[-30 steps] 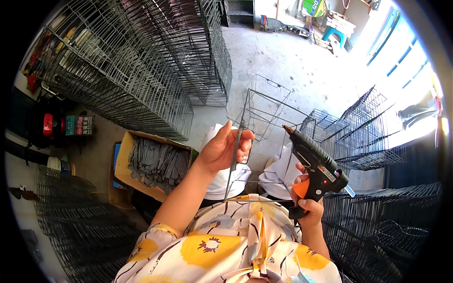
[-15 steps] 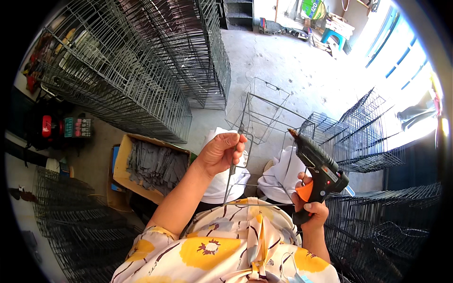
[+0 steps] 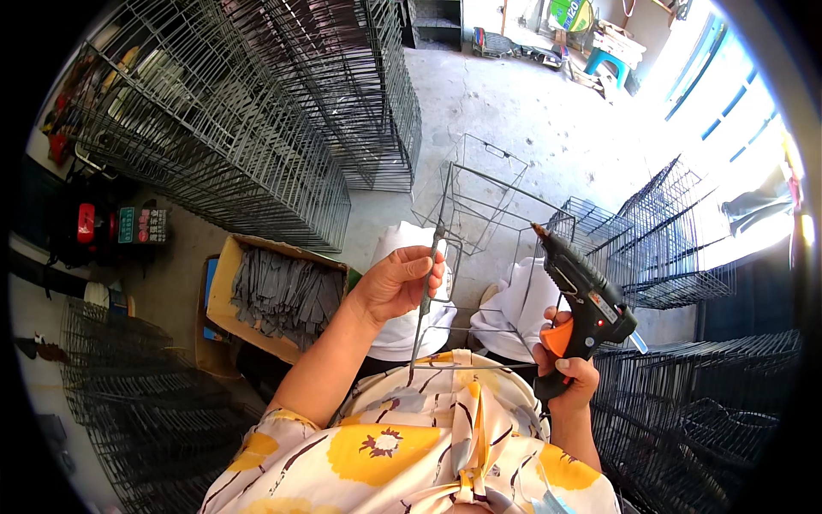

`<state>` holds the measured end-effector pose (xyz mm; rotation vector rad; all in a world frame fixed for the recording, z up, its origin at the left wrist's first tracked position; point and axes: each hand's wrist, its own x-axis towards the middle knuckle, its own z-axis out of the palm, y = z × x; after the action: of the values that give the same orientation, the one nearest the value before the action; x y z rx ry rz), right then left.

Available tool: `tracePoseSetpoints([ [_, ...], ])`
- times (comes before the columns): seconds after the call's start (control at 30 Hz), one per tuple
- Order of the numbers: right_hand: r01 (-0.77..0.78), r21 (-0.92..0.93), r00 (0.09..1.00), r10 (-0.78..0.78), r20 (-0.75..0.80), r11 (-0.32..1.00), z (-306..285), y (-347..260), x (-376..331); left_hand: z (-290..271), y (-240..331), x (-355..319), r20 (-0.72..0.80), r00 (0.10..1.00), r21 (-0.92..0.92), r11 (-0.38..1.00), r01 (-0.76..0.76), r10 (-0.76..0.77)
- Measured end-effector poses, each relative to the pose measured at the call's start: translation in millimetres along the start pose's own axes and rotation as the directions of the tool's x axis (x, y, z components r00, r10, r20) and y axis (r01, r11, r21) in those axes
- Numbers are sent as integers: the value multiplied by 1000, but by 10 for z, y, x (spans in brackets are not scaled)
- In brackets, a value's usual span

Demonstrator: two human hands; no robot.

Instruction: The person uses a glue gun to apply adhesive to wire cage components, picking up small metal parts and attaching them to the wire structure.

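My left hand (image 3: 399,283) is closed in a pinch on the left bar of a wire frame (image 3: 505,193) standing over my lap. A dark grey strip (image 3: 425,303) lies along that bar and shows above and below my fingers; whether it is fully wrapped is hidden. In my right hand (image 3: 572,377) is a black glue gun (image 3: 591,308) with an orange trigger, gripped by its handle. Its tip points up and left, close to the frame's far right corner and apart from the strip. A small red light shows on its side.
A cardboard box (image 3: 224,295) of grey strips stands at my left. Tall stacks of wire cages (image 3: 257,128) rise at the far left. More wire panels (image 3: 685,403) lie at the right, with cages (image 3: 651,240) beyond. A blue stool (image 3: 608,67) is at the back.
My left thumb and fingers have shifted a little on the strip and bar. The glue gun has moved slightly up and to the right, still in my right hand.
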<state>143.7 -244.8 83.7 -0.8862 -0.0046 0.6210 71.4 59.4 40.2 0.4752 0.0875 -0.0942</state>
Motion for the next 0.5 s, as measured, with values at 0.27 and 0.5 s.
tracePoseSetpoints([
  [0.27, -2, -38, 1000, 2, 4, 999, 34, -14, -10, 217, 85, -29, -282, 948, 300, 952, -55, 144],
  [0.5, 23, -51, 1000, -22, 16, 998, 33, -16, -9, 370, 188, -84, -274, 777, 837, 539, -97, 566],
])
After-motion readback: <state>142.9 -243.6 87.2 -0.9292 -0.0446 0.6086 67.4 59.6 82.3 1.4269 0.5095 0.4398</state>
